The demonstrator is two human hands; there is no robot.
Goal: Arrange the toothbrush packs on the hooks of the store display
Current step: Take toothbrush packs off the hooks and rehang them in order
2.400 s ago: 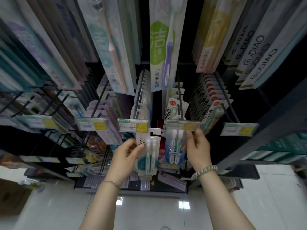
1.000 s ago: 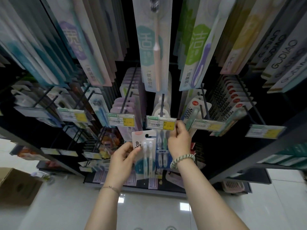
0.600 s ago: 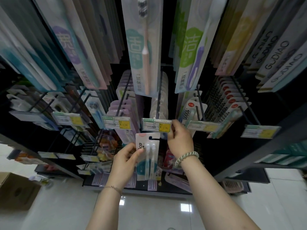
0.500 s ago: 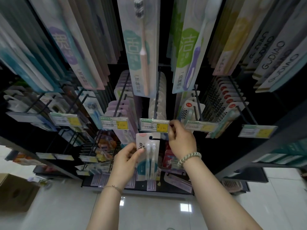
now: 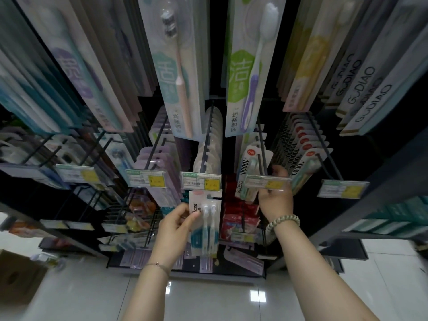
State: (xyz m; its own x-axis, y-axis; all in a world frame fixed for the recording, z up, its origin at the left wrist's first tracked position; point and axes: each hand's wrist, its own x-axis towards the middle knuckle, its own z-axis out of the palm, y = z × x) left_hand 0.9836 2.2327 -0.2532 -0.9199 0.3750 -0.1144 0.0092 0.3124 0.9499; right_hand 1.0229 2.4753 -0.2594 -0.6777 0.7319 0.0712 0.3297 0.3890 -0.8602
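Note:
My left hand (image 5: 176,225) grips a white twin toothbrush pack (image 5: 205,228) by its left edge. The pack hangs upright just below the centre price label (image 5: 201,181), which ends a black hook (image 5: 208,135) loaded with clear packs. My right hand (image 5: 275,200) is one hook further right. Its thumb is below and its fingers behind the clear price label (image 5: 266,182), which it pinches. Green-white "10000" packs (image 5: 249,167) hang on that hook.
Long toothbrush packs (image 5: 178,77) hang from the upper row, close overhead. Loaded hooks with price labels run left (image 5: 146,179) and right (image 5: 342,188). Red packs (image 5: 240,218) hang on a lower row. A cardboard box (image 5: 16,274) sits on the tiled floor at lower left.
My right hand has let go of the centre hook's label and moved right to the neighbouring hook's label. My left hand still holds the white twin pack below the centre label.

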